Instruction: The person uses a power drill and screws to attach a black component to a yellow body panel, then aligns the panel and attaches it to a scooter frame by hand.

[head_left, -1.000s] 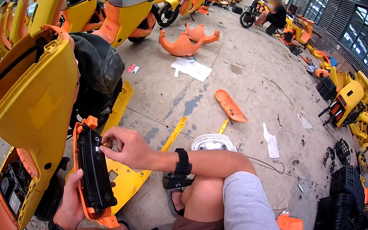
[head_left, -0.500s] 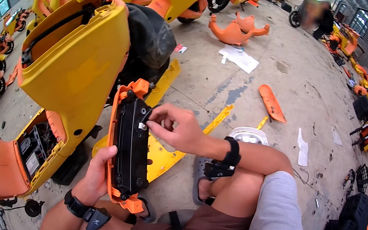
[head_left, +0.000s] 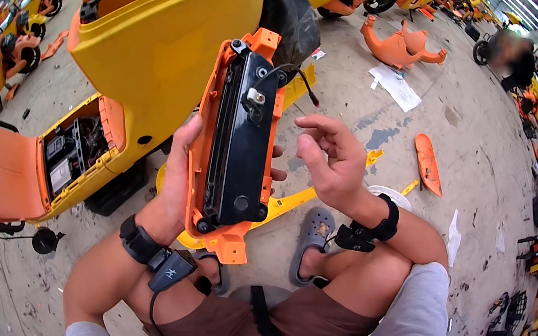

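My left hand is wrapped around an orange scooter trim panel with a long black housing fixed in it. Its thumb lies along the left edge, and fingertips show past the right edge. Near the housing's top sits a small silver metal clip. A thin black cable loops out above the clip, its end hanging free to the right. My right hand hovers to the right of the panel, apart from it. Its fingers are loosely bent, thumb and index apart, with nothing visible between them.
A yellow and orange scooter body stands close on the left, its compartment exposing wiring. Yellow trim lies on the floor below the panel. Beyond are an orange shell, paper and an orange cover.
My right hand has drawn back from the clip and cable to the right. My left hand has raised the panel, showing more of the black housing. The view has shifted left.
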### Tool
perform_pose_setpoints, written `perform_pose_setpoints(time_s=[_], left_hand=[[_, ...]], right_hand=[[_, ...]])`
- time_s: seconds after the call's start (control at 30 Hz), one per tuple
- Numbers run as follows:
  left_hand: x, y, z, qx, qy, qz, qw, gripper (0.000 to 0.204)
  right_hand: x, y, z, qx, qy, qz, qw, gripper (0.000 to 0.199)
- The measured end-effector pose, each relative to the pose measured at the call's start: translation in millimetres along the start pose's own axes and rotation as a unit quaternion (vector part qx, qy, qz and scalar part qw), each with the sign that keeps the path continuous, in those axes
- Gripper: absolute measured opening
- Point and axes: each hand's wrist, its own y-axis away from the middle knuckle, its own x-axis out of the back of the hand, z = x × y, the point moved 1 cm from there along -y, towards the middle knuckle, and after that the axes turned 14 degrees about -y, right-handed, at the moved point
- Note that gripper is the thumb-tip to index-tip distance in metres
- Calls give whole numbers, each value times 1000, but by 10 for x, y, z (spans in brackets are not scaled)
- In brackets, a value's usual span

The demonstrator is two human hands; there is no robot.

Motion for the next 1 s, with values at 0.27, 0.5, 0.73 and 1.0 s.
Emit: perform_pose_setpoints(time_s=[0.27,0.5,0.73,1.0], left_hand=[[32,42,46,-3,0,4,1000,93],[74,49,17,8,-11,8,1000,91],[29,99,13,24,-27,35,999,89],[40,118,-20,-2,-63,87,994,83]], right_hand=[[104,-43,59,76,76,-24,994,24],[1,-35,4,113,78,-46,990,28],[55,-27,13,94,72,-34,992,27],[17,-42,34,47,63,-60,995,24]])
